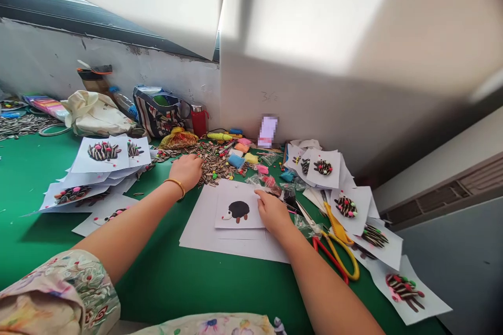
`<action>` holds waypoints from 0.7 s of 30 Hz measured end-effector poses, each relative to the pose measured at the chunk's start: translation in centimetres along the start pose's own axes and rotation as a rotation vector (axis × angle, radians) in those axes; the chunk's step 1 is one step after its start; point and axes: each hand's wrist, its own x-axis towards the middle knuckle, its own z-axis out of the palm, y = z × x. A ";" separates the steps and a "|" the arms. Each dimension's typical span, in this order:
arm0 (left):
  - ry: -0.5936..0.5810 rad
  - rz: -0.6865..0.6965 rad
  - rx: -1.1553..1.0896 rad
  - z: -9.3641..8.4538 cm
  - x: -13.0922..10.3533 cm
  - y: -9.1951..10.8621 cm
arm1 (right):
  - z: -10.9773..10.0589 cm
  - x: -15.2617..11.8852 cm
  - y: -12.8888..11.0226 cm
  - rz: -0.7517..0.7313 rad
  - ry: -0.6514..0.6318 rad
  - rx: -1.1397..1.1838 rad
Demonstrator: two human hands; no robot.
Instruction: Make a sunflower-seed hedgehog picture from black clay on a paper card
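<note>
A white card (226, 222) with a black and white clay hedgehog (239, 210) lies on larger white sheets (196, 225) at the middle of the green table. My right hand (273, 212) rests at the card's right edge, thumb and fingers pressed together; whether they pinch the card is too small to tell. Up and to the left, my left hand (186, 171) is at the near-left edge of a heap of striped sunflower seeds (216, 159). Its fingers are curled down into the seeds, and what they hold is hidden.
Finished seed-hedgehog cards lie in stacks at left (104, 154) and right (349, 209). Yellow-handled scissors (346, 259) and red handles (330, 259) are beside my right forearm. Behind are clay packets (236, 161), a red bottle (199, 121), a phone (268, 131) and bags (96, 112).
</note>
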 end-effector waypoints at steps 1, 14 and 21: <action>0.025 -0.012 0.000 0.1 0.6 0.2 | 0.0 0.0 0.0 0.002 -0.003 0.000; -0.060 0.013 -0.236 3.8 5.7 -0.1 | 0.2 0.3 0.1 -0.008 -0.017 0.005; 0.112 -0.234 -0.618 2.8 6.4 -1.6 | 0.3 0.3 0.1 -0.018 -0.020 0.007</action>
